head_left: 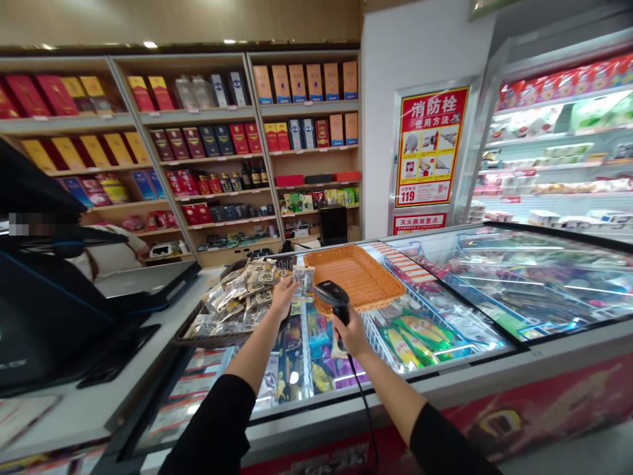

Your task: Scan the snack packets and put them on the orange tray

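My left hand (283,294) is closed on the edge of a small clear snack packet (303,284), held up over the freezer. In my right hand (352,333) is a black barcode scanner (333,294), gripped by its handle, its head pointing left toward the packet. From the handle a black cable (363,396) hangs down in front of the freezer. Left of my left hand, a dark woven basket (217,339) is heaped with similar snack packets (242,297). Behind the scanner lies an orange wicker basket (380,280) with its woven bottom showing.
A glass-topped freezer (475,349) with bagged goods inside bears both baskets. At left stand a black checkout machine (59,303) and a grey counter (123,376), with a person (111,254) behind. Shelves (208,158) of boxes and bottles line the back wall; a refrigerated display (558,158) stands right.
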A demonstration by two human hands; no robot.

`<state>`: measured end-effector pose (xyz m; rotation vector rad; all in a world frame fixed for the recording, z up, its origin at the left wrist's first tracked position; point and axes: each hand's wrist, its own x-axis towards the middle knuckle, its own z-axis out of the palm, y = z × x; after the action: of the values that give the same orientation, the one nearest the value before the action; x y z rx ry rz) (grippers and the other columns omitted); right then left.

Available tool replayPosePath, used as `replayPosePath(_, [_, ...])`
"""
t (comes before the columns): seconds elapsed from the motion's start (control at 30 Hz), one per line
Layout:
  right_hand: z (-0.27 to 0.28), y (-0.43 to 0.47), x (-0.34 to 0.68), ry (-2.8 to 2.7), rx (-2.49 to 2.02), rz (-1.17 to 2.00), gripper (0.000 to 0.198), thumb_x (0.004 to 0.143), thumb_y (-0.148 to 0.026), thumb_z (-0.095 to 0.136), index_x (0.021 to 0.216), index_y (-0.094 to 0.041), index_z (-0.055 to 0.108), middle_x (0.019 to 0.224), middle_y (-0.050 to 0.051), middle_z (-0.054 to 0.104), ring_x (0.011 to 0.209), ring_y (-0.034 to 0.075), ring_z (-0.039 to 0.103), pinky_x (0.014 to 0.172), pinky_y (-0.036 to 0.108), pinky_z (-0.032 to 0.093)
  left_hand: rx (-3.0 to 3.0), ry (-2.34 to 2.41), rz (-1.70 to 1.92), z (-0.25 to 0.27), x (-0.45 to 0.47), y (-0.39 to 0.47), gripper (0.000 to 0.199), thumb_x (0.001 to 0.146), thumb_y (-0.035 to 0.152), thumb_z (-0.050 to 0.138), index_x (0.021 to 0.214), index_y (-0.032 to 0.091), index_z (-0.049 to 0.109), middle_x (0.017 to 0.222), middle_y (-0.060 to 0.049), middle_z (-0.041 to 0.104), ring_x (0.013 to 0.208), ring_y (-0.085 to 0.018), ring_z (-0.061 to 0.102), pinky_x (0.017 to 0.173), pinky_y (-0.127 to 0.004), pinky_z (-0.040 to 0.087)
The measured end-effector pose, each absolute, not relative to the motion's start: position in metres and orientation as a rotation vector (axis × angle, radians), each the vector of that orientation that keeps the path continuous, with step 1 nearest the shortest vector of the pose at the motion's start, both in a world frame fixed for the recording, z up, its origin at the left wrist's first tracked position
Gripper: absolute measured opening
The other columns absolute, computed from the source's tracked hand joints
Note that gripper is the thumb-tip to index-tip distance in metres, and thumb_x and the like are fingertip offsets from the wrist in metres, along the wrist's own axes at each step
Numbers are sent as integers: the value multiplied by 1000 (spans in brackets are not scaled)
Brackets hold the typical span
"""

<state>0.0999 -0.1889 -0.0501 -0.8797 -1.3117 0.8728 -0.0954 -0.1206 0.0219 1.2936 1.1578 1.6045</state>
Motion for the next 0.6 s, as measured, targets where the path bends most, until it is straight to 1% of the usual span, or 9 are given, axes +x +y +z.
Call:
replayPosePath(0.1, [-54, -191, 77, -1286, -833, 926, 26, 78, -46, 59, 86, -21, 56, 44, -7, 48, 36, 13, 46, 39, 24, 39, 1270, 1026, 1653, 17, -93, -127, 37, 64, 29, 73, 98, 16, 67, 100, -8, 71, 100, -22, 64, 89, -34, 49])
replayPosePath(0.23, [-60, -194, 70, -1190, -766, 969, 25, 82, -46, 57, 83, -22, 50, 47, -8, 46, 37, 12, 43, 40, 24, 38, 1308, 1046, 1663, 15, -89, -122, 35, 64, 17, 69, 98, 17, 66, 106, -7, 70, 109, -22, 61, 99, -36, 43])
replayPosePath(0.37, [-60, -198, 72, -1184, -733, 995, 24, 82, -44, 57, 80, -23, 47, 49, -8, 46, 37, 10, 42, 40, 23, 37, 1355, 1046, 1607, 10, -89, -115, 37, 62, 9, 63, 98, 17, 66, 107, -6, 70, 111, -22, 61, 102, -38, 40])
replayPosePath(0.6, [-61, -199, 68, -1224, -686, 1013, 25, 84, -44, 58, 78, -22, 47, 52, -8, 48, 37, 10, 44, 39, 23, 36, 1423, 1047, 1567, 3, -90, -110, 36, 59, 6, 60, 93, 17, 68, 102, -5, 71, 107, -22, 62, 103, -37, 38])
